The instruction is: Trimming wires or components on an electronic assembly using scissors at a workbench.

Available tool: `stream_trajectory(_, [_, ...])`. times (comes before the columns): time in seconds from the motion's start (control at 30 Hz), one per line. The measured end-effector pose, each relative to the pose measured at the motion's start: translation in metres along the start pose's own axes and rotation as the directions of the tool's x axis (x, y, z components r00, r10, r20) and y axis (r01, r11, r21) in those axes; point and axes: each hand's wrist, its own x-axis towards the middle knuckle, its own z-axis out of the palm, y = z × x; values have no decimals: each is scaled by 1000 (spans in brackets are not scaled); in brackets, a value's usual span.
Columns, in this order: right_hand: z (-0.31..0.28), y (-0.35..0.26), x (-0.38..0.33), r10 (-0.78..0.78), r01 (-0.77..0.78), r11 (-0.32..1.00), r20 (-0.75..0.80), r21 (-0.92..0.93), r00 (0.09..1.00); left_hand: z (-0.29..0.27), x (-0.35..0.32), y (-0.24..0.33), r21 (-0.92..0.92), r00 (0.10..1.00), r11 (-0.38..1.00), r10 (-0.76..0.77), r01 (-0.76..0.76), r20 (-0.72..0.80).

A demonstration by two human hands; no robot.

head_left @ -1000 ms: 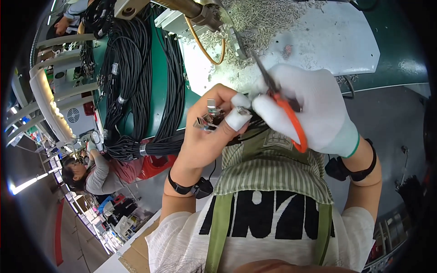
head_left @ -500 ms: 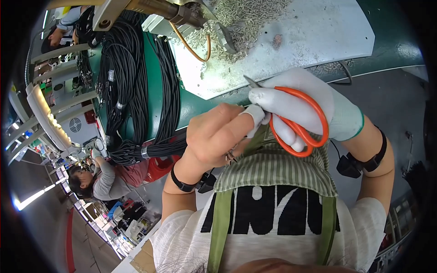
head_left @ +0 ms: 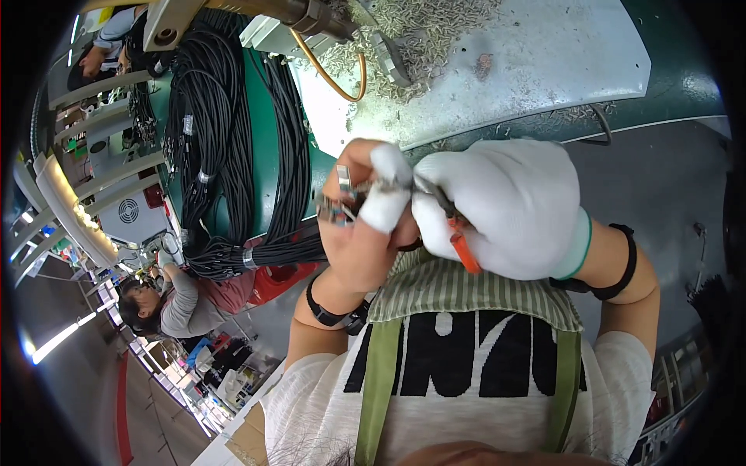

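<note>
My left hand (head_left: 361,252) is bent inward in front of my chest, white covers on its thumb and forefinger tips. Those tips pinch small metal-ended pieces (head_left: 344,177), whose silvery ends stick out on the left; blur hides their exact kind. Touching it from the right, my right hand (head_left: 505,210) wears a white glove and is closed round orange-handled scissors (head_left: 465,250). Their dark blade part points toward the left fingertips, and most of the handle is hidden by the glove. Whether the blades are apart I cannot tell.
Beyond my hands lies a white board (head_left: 559,70) with a heap of small metal bits (head_left: 427,46). A metal machine head (head_left: 311,23) overhangs it. Bundled black cables (head_left: 210,116) cover the green table (head_left: 268,179) on the left. A person (head_left: 179,303) works farther left.
My right hand has turned over, so the scissors' handles now mostly lie behind the glove. My left hand has rotated, bringing the small metal ends into sight.
</note>
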Motion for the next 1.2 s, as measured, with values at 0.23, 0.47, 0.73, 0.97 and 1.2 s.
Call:
stream_trajectory(0.23, [3, -8, 0, -201, 43, 772, -180, -634, 963, -15, 8, -8, 116, 995, 990, -75, 82, -65])
stream_trajectory(0.47, [5, 1, -13, 6, -9, 721, -7, -693, 1000, -10, 9, -15, 143, 998, 989, -41, 47, -43])
stream_trajectory(0.73, [7, 7, -15, 77, -79, 974, -18, -214, 997, -12, 9, -30, 544, 926, 753, 345, -370, 153])
stream_trajectory(0.97, [17, 19, -9, -101, 54, 955, -148, -293, 984, -17, 11, -30, 445, 979, 880, 200, -164, -34])
stream_trajectory(1.2, [23, 25, -11, -106, 37, 915, -150, -401, 983, -16, 16, -29, 441, 991, 894, 115, -74, -67])
